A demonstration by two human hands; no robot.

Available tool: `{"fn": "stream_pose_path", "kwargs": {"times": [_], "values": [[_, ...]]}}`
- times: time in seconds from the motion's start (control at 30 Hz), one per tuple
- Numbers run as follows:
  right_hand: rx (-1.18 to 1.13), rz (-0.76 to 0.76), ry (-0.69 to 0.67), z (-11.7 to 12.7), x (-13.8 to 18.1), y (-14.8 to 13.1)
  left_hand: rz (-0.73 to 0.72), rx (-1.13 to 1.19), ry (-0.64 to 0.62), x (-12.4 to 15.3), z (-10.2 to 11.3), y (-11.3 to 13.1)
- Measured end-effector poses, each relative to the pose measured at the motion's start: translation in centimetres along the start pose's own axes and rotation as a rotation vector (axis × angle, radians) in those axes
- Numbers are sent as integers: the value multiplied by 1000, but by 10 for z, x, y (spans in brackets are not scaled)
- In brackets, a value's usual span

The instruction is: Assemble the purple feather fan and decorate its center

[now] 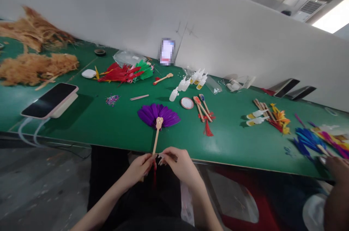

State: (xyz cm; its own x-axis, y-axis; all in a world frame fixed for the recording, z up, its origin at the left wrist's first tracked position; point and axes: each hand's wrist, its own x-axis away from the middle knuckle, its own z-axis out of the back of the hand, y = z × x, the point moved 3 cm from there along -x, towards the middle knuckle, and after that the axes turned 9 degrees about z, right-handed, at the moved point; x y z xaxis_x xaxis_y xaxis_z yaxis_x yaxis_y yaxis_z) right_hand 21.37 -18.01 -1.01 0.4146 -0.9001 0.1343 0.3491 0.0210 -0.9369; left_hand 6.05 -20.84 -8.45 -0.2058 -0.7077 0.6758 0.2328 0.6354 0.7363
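Note:
A purple feather fan with a pale wooden handle lies over the table's front edge, its feathers spread out. My left hand is closed around the lower end of that handle. Just to its right, my right hand is pinched at the handle's tip; what lies between its fingers is too small to make out. A red tassel hangs below the handle end, partly hidden by my fingers.
On the green table are white glue bottles, a small round dish, wooden handles, red feathers, tweezers and a cabled phone. At right, another person's hand is near blue feathers.

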Motion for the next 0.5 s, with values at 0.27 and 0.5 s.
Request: {"fn": "stream_pose_path", "kwargs": {"times": [0.27,0.5], "values": [[-70,35,6,-2,-2,-3,16,107,29,4,4,3],[-210,64,143,20,-8,6,-36,-76,35,17,24,1]]}}
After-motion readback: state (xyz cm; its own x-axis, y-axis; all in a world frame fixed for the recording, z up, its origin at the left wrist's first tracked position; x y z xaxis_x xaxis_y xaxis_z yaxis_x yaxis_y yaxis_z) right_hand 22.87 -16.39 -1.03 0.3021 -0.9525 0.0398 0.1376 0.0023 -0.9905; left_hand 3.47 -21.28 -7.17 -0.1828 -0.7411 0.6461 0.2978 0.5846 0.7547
